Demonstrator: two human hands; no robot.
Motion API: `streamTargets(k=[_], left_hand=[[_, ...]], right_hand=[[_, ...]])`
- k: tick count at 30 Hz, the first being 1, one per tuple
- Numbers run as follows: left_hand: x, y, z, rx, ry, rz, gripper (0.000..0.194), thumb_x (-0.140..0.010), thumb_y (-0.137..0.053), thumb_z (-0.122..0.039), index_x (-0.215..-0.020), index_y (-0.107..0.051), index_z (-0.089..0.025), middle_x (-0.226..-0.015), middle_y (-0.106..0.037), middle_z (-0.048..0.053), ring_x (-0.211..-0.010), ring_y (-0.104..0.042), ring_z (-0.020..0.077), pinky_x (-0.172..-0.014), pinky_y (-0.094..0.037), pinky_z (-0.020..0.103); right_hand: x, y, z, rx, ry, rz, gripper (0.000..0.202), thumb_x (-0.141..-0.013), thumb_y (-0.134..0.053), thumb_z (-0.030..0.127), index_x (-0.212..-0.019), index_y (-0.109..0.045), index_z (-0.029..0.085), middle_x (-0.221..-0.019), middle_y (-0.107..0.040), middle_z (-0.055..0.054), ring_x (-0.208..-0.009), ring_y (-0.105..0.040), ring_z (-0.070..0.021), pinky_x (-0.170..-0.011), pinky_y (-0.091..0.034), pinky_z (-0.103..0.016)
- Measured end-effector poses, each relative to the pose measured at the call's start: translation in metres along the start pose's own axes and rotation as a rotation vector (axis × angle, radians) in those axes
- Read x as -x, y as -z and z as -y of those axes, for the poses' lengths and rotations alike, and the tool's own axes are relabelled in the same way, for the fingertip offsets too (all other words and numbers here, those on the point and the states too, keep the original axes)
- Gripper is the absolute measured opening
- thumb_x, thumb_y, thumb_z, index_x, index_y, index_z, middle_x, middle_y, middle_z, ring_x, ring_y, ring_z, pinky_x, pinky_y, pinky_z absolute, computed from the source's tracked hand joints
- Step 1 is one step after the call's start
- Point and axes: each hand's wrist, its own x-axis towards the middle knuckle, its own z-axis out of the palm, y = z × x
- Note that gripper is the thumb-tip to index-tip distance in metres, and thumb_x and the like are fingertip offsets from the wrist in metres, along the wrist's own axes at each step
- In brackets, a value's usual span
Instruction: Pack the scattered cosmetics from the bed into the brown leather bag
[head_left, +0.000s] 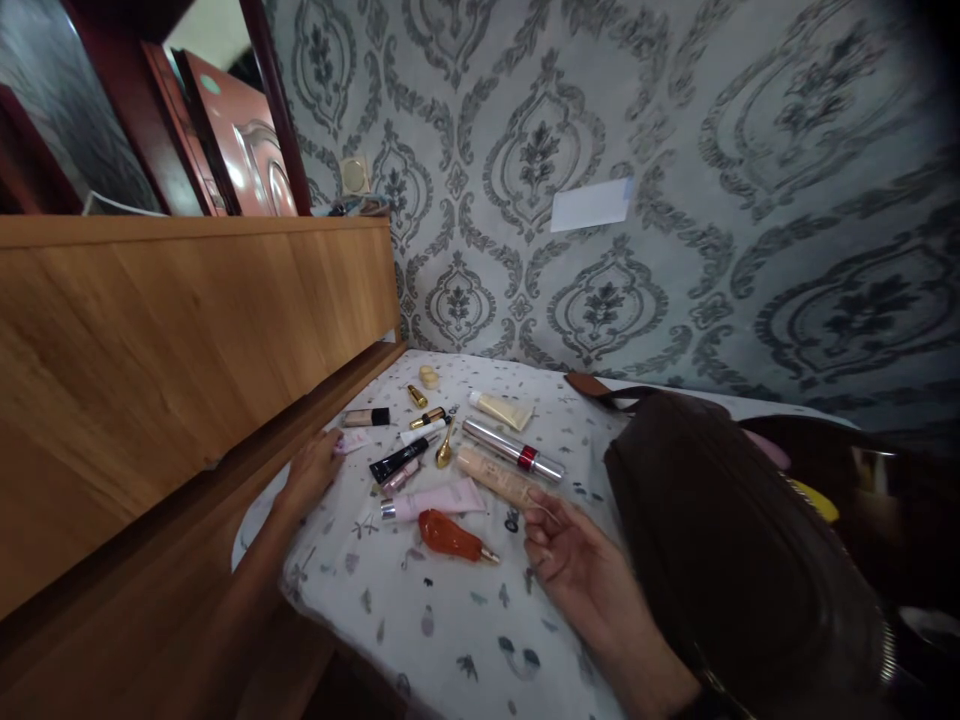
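My right hand (581, 560) has its thumb and fingers closed on the near end of a beige cosmetic tube (491, 475). My left hand (313, 465) is at the table's left edge, its fingertips closed on a small pale pink and white tube (355, 440). Between the hands lie a pink tube with a silver cap (435, 500), an orange-red bottle (450, 537), a black tube (399, 460) and a gold teardrop-shaped item (444, 450). Beyond the beige tube are a silver tube with a red band (514, 450) and a cream tube (502, 410).
A dark brown bag (720, 540) stands close beside my right forearm. Along the left runs a wooden panel (202, 340). A foundation bottle with a black cap (367, 417), a gold lipstick (417, 396) and beige sponges (428, 377) lie toward the back of the patterned cloth (450, 640).
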Motion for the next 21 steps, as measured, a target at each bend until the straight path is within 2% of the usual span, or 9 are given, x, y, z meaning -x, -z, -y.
streamTargets(k=[6,10,15,18,21], left_hand=[[-0.008,-0.016,-0.014,0.067,-0.12,0.025,0.032,-0.086,-0.055,-0.026,-0.117,-0.063,-0.023,-0.12,-0.068,0.006,-0.109,-0.062,0.0243,-0.094,-0.047,0.035],[-0.016,-0.019,-0.029,0.053,-0.192,0.031,0.028,-0.088,-0.053,-0.024,-0.112,-0.065,-0.019,-0.121,-0.067,0.009,-0.111,-0.06,0.0267,-0.096,-0.046,0.038],[-0.033,-0.021,-0.052,-0.007,-0.286,0.037,0.025,-0.089,-0.052,-0.022,-0.107,-0.068,-0.017,-0.113,-0.067,0.012,-0.113,-0.057,0.0292,-0.099,-0.042,0.04],[-0.045,-0.03,-0.067,-0.029,-0.325,0.049,0.023,-0.089,-0.054,-0.022,-0.104,-0.07,-0.017,-0.108,-0.068,0.012,-0.11,-0.057,0.0283,-0.1,-0.04,0.039],[-0.054,-0.043,-0.077,-0.038,-0.331,0.056,0.021,-0.088,-0.056,-0.026,-0.094,-0.073,-0.015,-0.101,-0.069,0.013,-0.104,-0.058,0.029,-0.095,-0.042,0.039]], right_hand=[[0.001,-0.002,0.0,0.007,0.008,-0.004,0.028,-0.057,-0.089,0.021,-0.08,-0.077,0.012,-0.067,-0.072,-0.006,-0.055,-0.059,-0.0103,-0.047,-0.051,-0.016],[0.003,-0.004,0.0,0.0,0.007,0.01,0.03,-0.054,-0.091,0.022,-0.079,-0.077,0.012,-0.066,-0.072,-0.006,-0.055,-0.059,-0.0098,-0.047,-0.05,-0.015],[0.003,-0.004,0.0,0.013,0.01,0.008,0.034,-0.051,-0.093,0.024,-0.078,-0.077,0.012,-0.065,-0.072,-0.006,-0.054,-0.058,-0.009,-0.049,-0.051,-0.015],[0.003,-0.004,0.0,0.024,0.015,0.015,0.029,-0.056,-0.091,0.025,-0.079,-0.077,0.014,-0.067,-0.073,-0.005,-0.055,-0.058,-0.0089,-0.05,-0.05,-0.015],[0.003,-0.003,0.0,0.01,0.02,0.005,0.031,-0.053,-0.092,0.026,-0.078,-0.078,0.015,-0.067,-0.073,-0.005,-0.056,-0.058,-0.0095,-0.05,-0.051,-0.016]])
